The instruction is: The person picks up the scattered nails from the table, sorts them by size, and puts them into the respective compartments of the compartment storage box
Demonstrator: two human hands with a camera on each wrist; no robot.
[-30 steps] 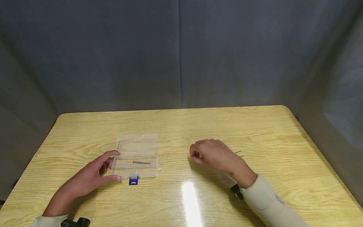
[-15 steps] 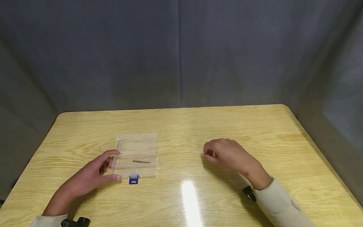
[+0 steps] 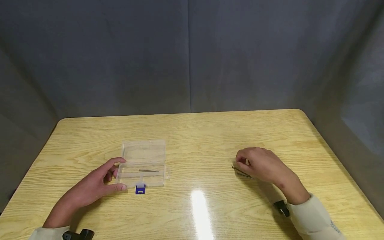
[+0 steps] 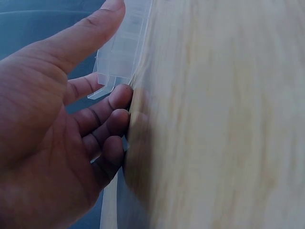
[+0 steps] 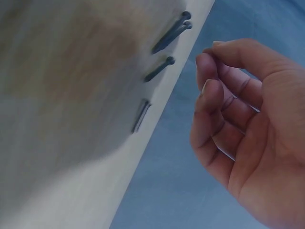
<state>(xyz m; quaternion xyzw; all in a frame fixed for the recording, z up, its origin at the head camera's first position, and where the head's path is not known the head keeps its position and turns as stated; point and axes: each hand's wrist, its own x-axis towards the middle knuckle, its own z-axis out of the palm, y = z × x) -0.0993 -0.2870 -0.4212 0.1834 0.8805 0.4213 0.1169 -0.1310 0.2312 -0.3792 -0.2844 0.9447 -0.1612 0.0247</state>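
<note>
A clear plastic box [image 3: 144, 151] lies on the table with its lid swung back. One nail [image 3: 149, 170] rests in a compartment, and a blue latch [image 3: 140, 189] sticks out in front. My left hand [image 3: 93, 186] holds the box's left side, thumb at the front corner and index finger by the hinge. My right hand [image 3: 264, 165] hovers beside loose nails [image 3: 246, 176], its fingers loosely curled and thumb tip against the index fingertip. Nothing shows between them in the right wrist view, where several nails [image 5: 160, 69] lie apart from the fingers.
The wooden table [image 3: 186, 140] has rounded far corners. Dark grey cloth [image 3: 135, 66] hangs behind it and along both sides. A clear tab [image 3: 168, 173] juts from the box's right side. Bright glare [image 3: 201, 213] marks the table's front.
My right hand has moved right, away from the box, and nails now show below its fingertips. The left hand and the box hold nearly the same place.
</note>
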